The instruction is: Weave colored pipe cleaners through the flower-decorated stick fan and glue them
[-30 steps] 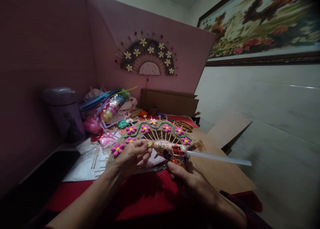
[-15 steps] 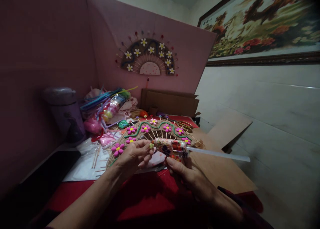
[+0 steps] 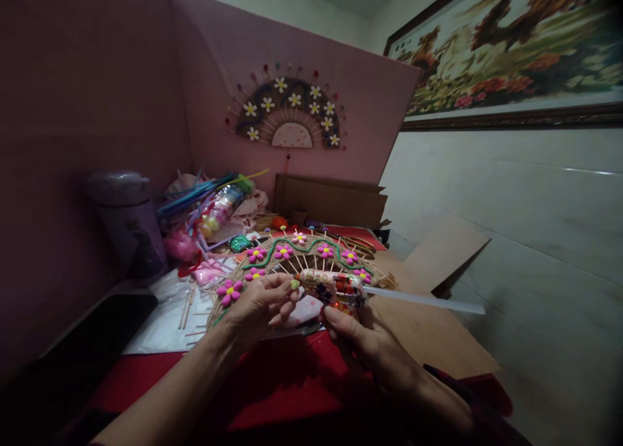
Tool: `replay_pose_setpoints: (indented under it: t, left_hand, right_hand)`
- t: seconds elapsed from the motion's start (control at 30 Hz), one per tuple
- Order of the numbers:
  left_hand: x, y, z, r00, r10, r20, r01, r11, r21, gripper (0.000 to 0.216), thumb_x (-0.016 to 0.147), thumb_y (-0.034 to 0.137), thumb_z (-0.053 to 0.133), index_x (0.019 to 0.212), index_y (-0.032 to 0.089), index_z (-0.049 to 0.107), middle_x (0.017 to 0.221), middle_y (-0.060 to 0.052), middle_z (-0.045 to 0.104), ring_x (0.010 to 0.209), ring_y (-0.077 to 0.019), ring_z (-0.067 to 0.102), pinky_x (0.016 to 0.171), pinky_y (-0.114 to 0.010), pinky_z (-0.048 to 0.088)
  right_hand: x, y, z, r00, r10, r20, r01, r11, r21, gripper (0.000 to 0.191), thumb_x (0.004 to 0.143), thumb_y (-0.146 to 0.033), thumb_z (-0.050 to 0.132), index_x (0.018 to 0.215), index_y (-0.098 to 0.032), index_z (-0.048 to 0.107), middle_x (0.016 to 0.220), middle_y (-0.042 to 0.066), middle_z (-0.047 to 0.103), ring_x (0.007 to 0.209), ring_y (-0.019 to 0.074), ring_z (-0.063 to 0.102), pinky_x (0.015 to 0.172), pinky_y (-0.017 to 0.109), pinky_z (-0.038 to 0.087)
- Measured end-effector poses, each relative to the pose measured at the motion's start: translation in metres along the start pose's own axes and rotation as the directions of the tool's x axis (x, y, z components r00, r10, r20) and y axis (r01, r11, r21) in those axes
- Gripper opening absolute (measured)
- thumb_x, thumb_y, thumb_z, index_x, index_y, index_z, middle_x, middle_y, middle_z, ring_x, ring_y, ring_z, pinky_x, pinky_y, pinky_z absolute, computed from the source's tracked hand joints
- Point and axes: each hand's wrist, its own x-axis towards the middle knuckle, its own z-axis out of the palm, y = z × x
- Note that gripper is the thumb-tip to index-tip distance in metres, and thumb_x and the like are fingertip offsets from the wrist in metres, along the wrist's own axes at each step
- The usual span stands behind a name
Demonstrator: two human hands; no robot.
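Note:
My right hand (image 3: pixel 357 339) grips a patterned glue gun (image 3: pixel 331 287), its white glue stick (image 3: pixel 423 300) pointing right. The gun's nozzle points left at a small green bead (image 3: pixel 294 283) pinched in the fingers of my left hand (image 3: pixel 260 303). Both hands hover over a half-round woven fan piece (image 3: pixel 302 264) with pink flowers, a wavy green line and wooden sticks, lying on the red table top (image 3: pixel 282 381).
A finished fan decoration (image 3: pixel 287 111) hangs on the pink board behind. A purple flask (image 3: pixel 127 219), a pile of pipe cleaners and bags (image 3: pixel 209 202), a cardboard box (image 3: pixel 331 199) and loose cardboard sheets (image 3: pixel 438 251) surround the work. A framed picture (image 3: pixel 506 50) hangs on the right wall.
The glue gun has risen slightly and shifted a little left, toward my left fingertips. My left hand has barely moved.

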Motion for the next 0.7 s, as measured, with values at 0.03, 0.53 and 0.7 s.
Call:
replay_pose_setpoints:
  t: [0.03,0.53,0.7]
  left_hand:
    - [0.0,0.0,0.0003,1.0,0.002,-0.005,-0.002,1.0,-0.001,0.021,0.068,0.027,0.069,0.067,0.012,0.055,0.062,0.0,0.054,0.038,-0.0004,0.037,0.035,-0.014,0.026]
    - [-0.0015,0.0023,0.0019,0.996,-0.018,-0.084,0.017,1.0,-0.004,0.015,0.068,0.022,0.069,0.073,0.011,0.06,0.064,-0.002,0.055,0.043,-0.0014,0.044,0.038,-0.011,0.03]
    - [-0.0018,0.0019,0.0012,0.996,-0.02,-0.082,0.02,1.0,-0.002,0.014,0.068,0.021,0.069,0.073,0.011,0.06,0.065,-0.001,0.056,0.044,-0.0012,0.045,0.04,-0.011,0.033]
  right_hand:
    - [0.0003,-0.0002,0.0002,1.0,0.001,0.006,-0.001,1.0,0.001,0.042,0.08,-0.05,0.052,0.057,-0.016,0.047,0.045,-0.005,0.038,0.041,0.0054,0.03,0.039,0.02,0.023]
    - [-0.002,-0.0006,-0.0027,1.0,-0.022,0.014,0.022,1.0,0.02,0.033,0.079,-0.048,0.054,0.069,-0.017,0.059,0.047,-0.004,0.042,0.044,0.008,0.037,0.043,0.02,0.032]
    - [-0.0037,0.0007,-0.0007,0.999,-0.041,0.029,0.04,0.998,0.041,0.035,0.081,-0.048,0.051,0.068,-0.016,0.059,0.044,-0.004,0.039,0.043,0.0081,0.037,0.045,0.02,0.034]
